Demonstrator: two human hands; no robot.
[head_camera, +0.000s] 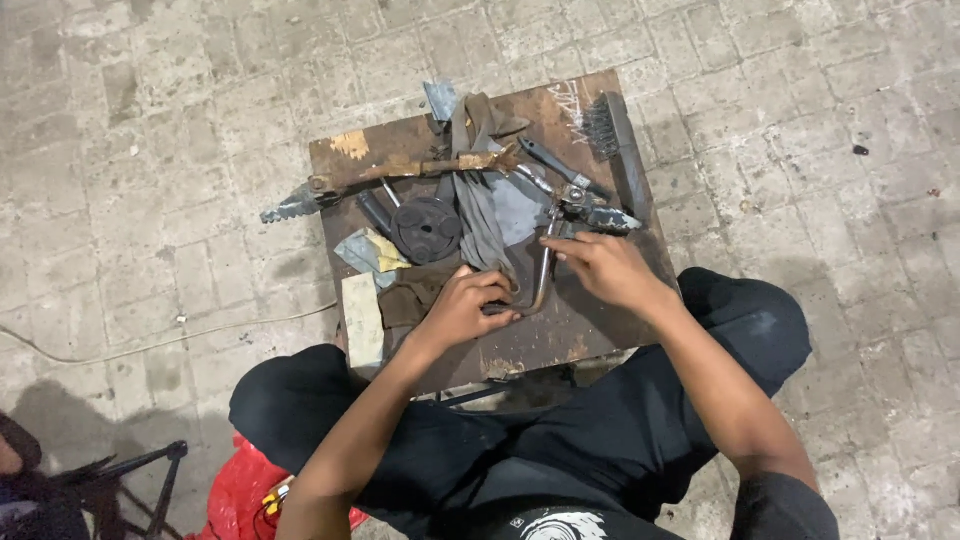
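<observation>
Seated at a low wooden board (560, 335), a person grips a bent metal rod (541, 280): left hand (462, 308) closed round its near bend, right hand (600, 265) pinching its upright, steadying it. Beyond lie a black disc (427, 230), grey rag (480, 200), rusty lever (400, 172) and wire brush (603, 125).

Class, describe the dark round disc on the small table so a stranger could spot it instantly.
Start at the rusty brown table in front of the seated person. Near its middle, just above the left hand, lies the dark round disc. It alone is circular and flat, with small holes; its neighbours are long rods, rags and a wire brush.
</observation>
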